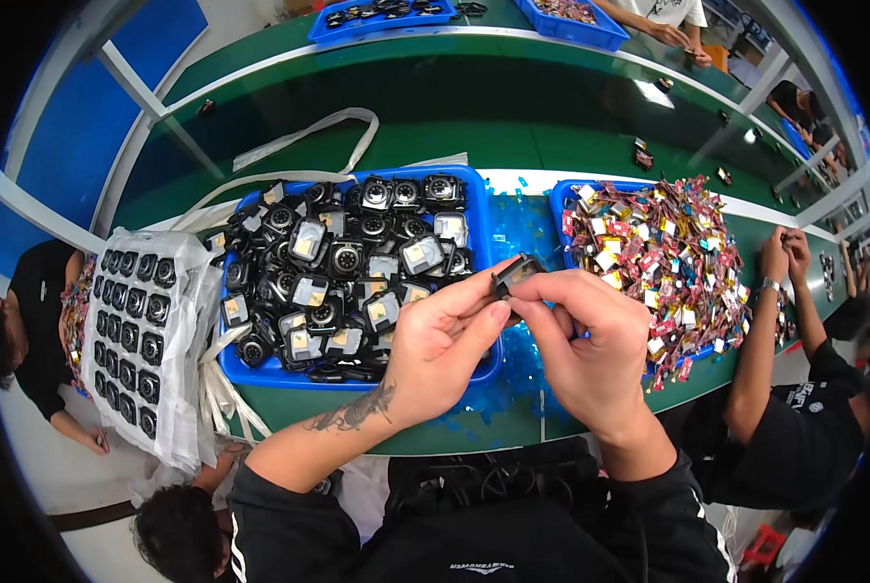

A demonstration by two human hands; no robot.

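Between my two hands, just above the gap separating two blue trays, is a small black watch case. My left hand grips it from the left with fingers and thumb closed. From the right, my right hand pinches its near edge; the fingers cover much of the case. Behind my left hand, a blue tray is heaped with black watch cases, some showing round sensor backs, others pale inner sides. To the right, another blue tray overflows with small red, yellow and white electronic parts.
Blue film scraps litter the green table between the trays. At left stands a white moulded sheet with rows of watch cases. White strips lie beyond. A co-worker's hands are at right; another co-worker's hands are across the bench.
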